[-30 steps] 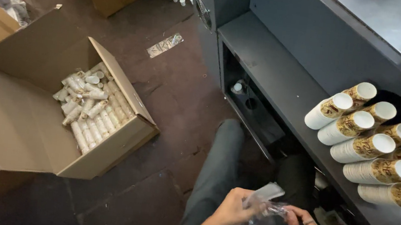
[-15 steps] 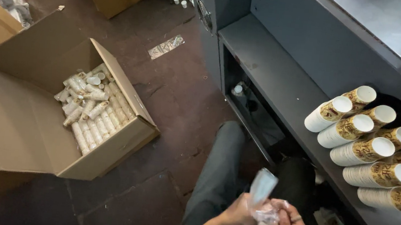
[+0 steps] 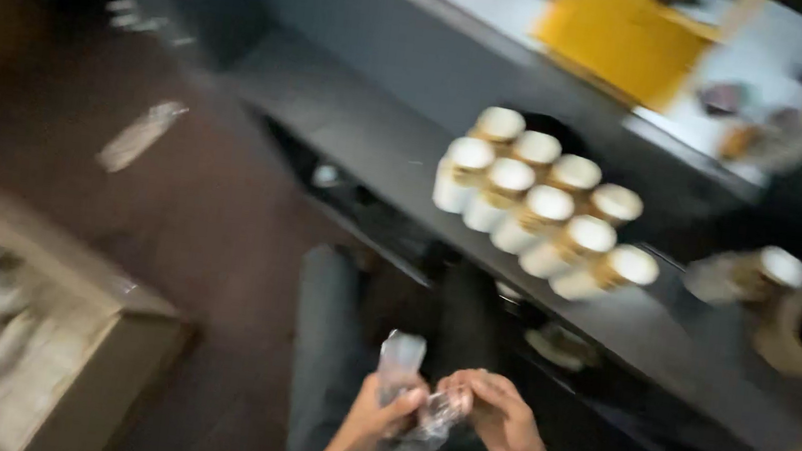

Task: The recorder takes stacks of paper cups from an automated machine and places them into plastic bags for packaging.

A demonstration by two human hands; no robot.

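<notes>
Both hands meet low in the picture, over the person's lap. The left hand point(image 3: 379, 417) is wrapped around a clear plastic sleeve point(image 3: 403, 362) that sticks up above the fingers. The right hand point(image 3: 499, 423) pinches the crinkly plastic just beside it (the picture is blurry, so what is inside is hard to see). It looks like the wrapper is being pulled open. The next move needs a soft tug so nothing spills. A bunch of white and gold tubes point(image 3: 543, 212) lies on the dark shelf point(image 3: 370, 141), and a cardboard box point(image 3: 35, 345) sits on the floor.
</notes>
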